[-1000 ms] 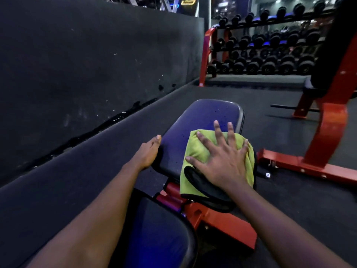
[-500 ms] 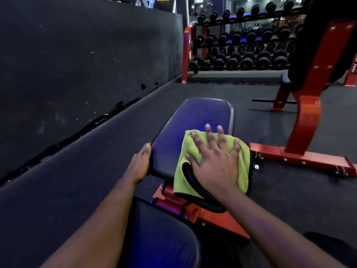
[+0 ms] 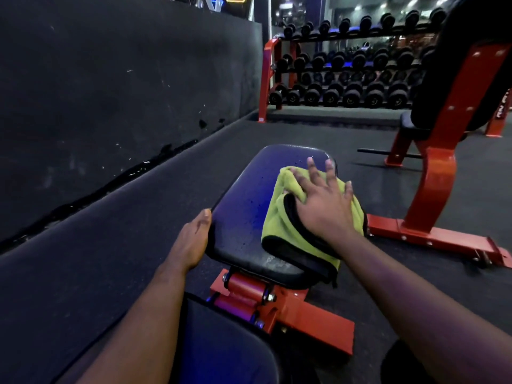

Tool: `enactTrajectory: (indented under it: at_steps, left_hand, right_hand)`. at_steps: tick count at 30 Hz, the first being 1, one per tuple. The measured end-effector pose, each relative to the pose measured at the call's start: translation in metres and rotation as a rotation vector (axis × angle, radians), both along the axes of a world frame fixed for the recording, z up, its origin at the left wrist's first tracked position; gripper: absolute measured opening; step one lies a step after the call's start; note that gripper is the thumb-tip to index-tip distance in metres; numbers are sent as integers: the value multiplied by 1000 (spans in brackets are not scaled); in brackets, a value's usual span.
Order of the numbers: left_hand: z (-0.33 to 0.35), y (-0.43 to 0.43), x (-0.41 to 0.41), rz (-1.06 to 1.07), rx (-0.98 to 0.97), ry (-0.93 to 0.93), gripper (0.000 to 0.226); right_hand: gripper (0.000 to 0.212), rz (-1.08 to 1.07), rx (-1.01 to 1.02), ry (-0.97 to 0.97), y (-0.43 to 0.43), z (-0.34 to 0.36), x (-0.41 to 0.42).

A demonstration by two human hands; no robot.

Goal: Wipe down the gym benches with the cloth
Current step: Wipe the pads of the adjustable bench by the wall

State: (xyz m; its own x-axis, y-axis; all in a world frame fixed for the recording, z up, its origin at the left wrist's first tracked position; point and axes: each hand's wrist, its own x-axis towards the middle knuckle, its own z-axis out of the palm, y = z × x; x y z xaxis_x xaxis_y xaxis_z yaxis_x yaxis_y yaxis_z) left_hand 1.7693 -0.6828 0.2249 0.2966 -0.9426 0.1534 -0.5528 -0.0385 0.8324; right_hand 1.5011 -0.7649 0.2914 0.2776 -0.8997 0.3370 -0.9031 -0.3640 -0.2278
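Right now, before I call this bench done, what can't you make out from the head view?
Head view only:
Seat pad under the cloth and right hand: covered, so wiped or not is unknown.
Near back pad: cut off by the bottom edge, partly behind the left forearm.
Second bench: top cut off by the upper and right edges.
Dumbbells: markings too small and dark.

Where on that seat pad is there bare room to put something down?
Free: the left half of the seat pad, between the left hand at its edge and the green cloth, and the far end beyond the cloth. Crowded: the right half, under the cloth and the pressing right hand.
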Motion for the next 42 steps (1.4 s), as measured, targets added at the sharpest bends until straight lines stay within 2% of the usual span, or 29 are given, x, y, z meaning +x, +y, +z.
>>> enactTrajectory:
  at_steps: [2, 4, 7, 10, 12, 15, 17, 19, 21, 27, 30, 33, 37, 42]
  left_hand:
    - [-1, 0, 2, -6, 20, 5, 60]
    - [2, -2, 3, -16, 33, -9, 62]
    - [-1, -4, 2, -15, 30, -50, 60]
    - [0, -4, 3, -3, 52, -94, 50]
    - [2, -4, 2, 6, 59, -117, 46]
    - [1, -5, 1, 19, 36, -123, 44]
    - [0, -5, 2, 16, 44, -116, 52]
    - [0, -4, 3, 8, 48, -96, 60]
    - [1, -4, 4, 5, 55, -94, 63]
    - [6, 1, 2, 13, 90, -106, 62]
    - [10, 4, 0, 23, 79, -106, 59]
    - [10, 4, 0, 18, 67, -94, 58]
    - [8, 2, 3, 3, 78, -91, 64]
    - [9, 0, 2, 2, 76, -93, 68]
  right_hand:
    - [62, -29, -41, 22, 5, -3, 8]
    - [62, 37, -77, 47, 13, -13, 3]
    - [58, 90, -16, 22, -7, -6, -12]
    - [58, -3, -3, 12, -29, 11, 3]
    - [62, -24, -66, 2, -22, 10, 9]
    - [87, 120, -28, -31, 18, -3, -6]
    - [108, 215, 48, 52, 43, -11, -17]
    - [119, 213, 49, 145, 49, -17, -18]
    - [115, 168, 38, 140, 42, -15, -12]
    - [79, 47, -7, 52, -13, 10, 9]
    - [71, -32, -47, 49, 3, 3, 15]
    - [65, -41, -20, -45, 23, -9, 7]
    - [59, -18, 21, -131, -19, 6, 1]
    - [59, -67, 73, -60, -71, 33, 12]
